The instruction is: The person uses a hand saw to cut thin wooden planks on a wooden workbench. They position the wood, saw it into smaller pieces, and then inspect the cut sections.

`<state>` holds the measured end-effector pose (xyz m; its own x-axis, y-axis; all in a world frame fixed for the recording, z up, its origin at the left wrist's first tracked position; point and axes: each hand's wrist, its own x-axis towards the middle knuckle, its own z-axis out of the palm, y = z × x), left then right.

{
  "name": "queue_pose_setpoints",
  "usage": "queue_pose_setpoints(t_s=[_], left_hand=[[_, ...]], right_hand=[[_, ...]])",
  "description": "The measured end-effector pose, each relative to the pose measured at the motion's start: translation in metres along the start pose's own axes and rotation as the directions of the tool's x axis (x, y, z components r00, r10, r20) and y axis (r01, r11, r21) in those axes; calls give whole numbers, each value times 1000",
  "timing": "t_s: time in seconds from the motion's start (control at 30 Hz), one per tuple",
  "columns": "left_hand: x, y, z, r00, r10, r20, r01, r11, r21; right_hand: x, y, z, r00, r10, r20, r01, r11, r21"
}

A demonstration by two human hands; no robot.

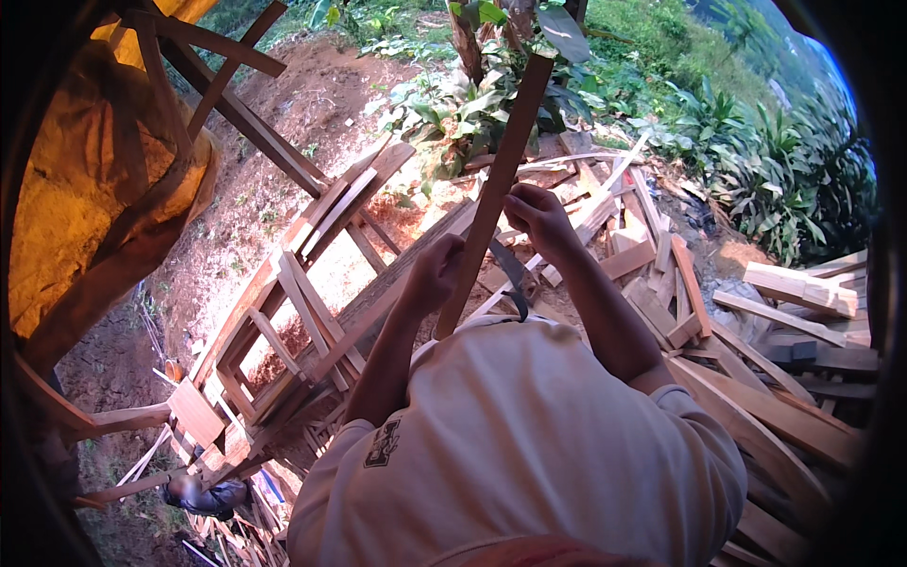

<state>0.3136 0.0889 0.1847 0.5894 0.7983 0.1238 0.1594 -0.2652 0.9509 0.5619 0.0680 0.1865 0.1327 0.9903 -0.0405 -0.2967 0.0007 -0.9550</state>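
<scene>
One wooden strip [510, 142] slants far-right. Left hand [438, 272], nearer, curled, gripping its left edge; right hand [540, 217], farther, fingers bent at right edge, cannot tell if gripping.

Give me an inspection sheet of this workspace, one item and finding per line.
Surface: thick timber beam running diagonally over the ground.
Job's things: long brown wooden slat, raised at a slant.
Clutter: loose wood offcuts to the slat's right; planks at far right.
Hands: left hand holds the slat's lower part; right hand at its right edge, grip unclear.
Cables: nothing seen.
Surroundings: orange tarp left, leafy plants upper right, another person lower left.
</scene>
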Motion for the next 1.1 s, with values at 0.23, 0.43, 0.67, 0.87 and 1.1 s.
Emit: queue_pose_setpoints(t_s=[0.23, 0.43, 0.67, 0.87, 1.1], left_hand=[[-2, -5, 5, 999, -40, -11, 40, 999, 5], [-2, 12, 12, 997, -68, 45, 64, 996, 67], [-2, 19, 12, 999, 43, -11, -41, 993, 113], [-1, 24, 4, 998, 49, -38, -41, 982, 183], [-9, 10, -9, 988, -150, 28, 142, 972, 186]], right_hand=[[3, -2, -21, 996, -86, 13, 86, 975, -207], [3, -9, -21, 993, -83, -79, 39, 895, -444], [1, -21, -25, 998, 54, -28, -58, 986, -157], [-2, -14, -17, 986, 133, -99, -114, 977, 183], [-22, 1, -17, 962, 257, -96, -219, 930, 294]])
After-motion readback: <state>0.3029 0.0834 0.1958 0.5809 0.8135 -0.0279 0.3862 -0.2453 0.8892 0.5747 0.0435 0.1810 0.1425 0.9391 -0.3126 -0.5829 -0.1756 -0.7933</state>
